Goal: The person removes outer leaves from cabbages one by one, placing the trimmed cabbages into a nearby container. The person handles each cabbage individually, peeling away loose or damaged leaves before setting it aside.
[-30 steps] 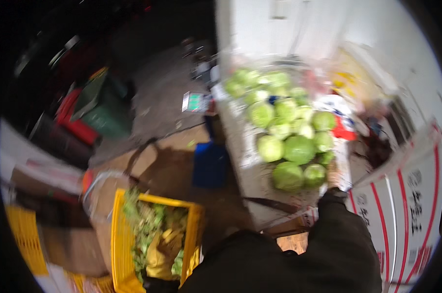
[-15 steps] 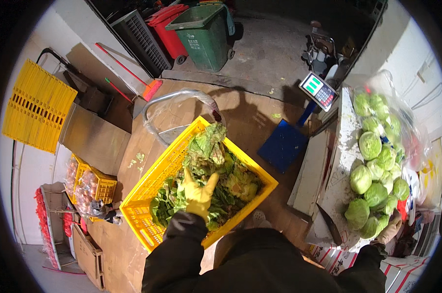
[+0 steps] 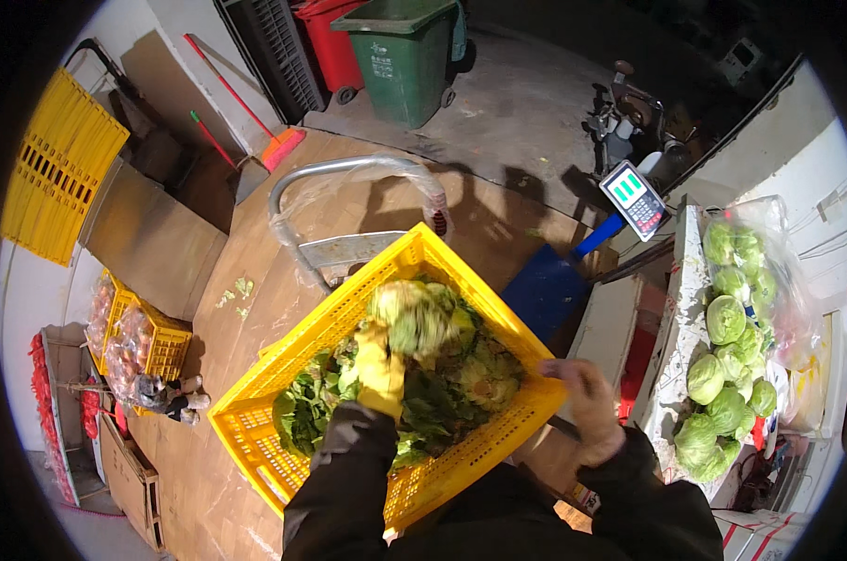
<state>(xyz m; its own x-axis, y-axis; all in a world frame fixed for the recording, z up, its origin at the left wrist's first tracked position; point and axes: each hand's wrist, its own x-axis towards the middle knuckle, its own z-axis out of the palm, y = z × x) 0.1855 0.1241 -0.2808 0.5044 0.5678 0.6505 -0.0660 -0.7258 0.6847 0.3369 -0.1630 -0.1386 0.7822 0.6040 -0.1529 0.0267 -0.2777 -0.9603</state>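
Centrally, the yellow crate [image 3: 489, 318] sits before you, tilted corner-on to your view and filled with loose leafy greens [image 3: 433, 402]. Your left hand [image 3: 379, 374], gloved in yellow, meets a blurred leafy head [image 3: 423, 318] above the heap; you cannot tell from the blur whether its fingers grip it. Your right hand [image 3: 592, 411] is loosely open at the crate's right corner; whether it touches the rim is unclear.

Note the surface beyond: a brown, wood-patterned floor [image 3: 199, 467] carries pale leaf scraps [image 3: 243, 287]. Just past the crate you see a metal handle [image 3: 348, 166] wrapped in clear plastic. To your right, the blue platform [image 3: 540, 294] of a scale lies low, its display panel [image 3: 634, 198] raised beside a worn white table [image 3: 690, 280]. Pale green heads [image 3: 725, 321] cluster there, the farther ones under clear plastic. At the far side, a green bin [image 3: 400, 70] and a red bin [image 3: 334, 47] stand on grey paving [image 3: 517, 103]; farther left, an orange-bristled broom [image 3: 283, 148] rests near the wall.
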